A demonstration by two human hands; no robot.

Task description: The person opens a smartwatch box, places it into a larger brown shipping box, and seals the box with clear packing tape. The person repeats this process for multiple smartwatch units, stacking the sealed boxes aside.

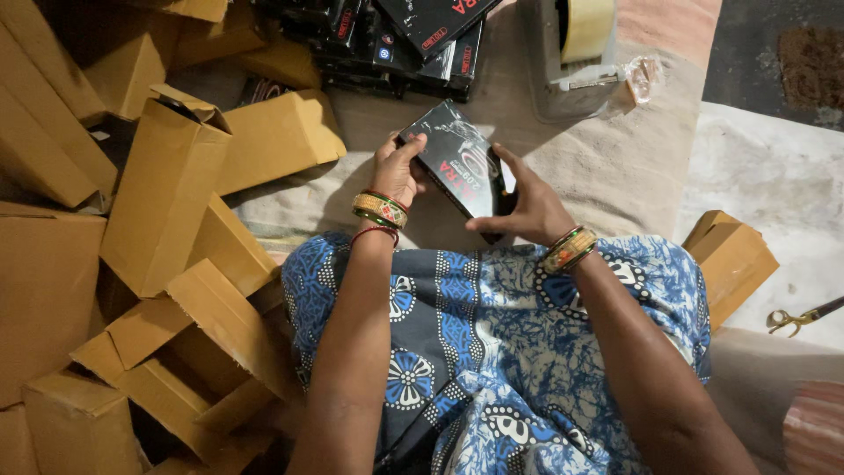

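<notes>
A flat black glossy product box [457, 158] with white and red print is held above my lap, tilted, between both hands. My left hand [398, 169] grips its left edge, thumb on the top face. My right hand [525, 207] holds its lower right corner, fingers wrapped around the end. Both wrists wear coloured bangles. My lap is covered by blue patterned cloth [501, 343].
Several brown cardboard cartons [167, 193] lie piled at the left, some open. More black boxes [396, 40] are stacked at the top. A tape dispenser [576, 44] stands at the top right. Another carton [730, 259] and scissors [796, 318] lie at the right.
</notes>
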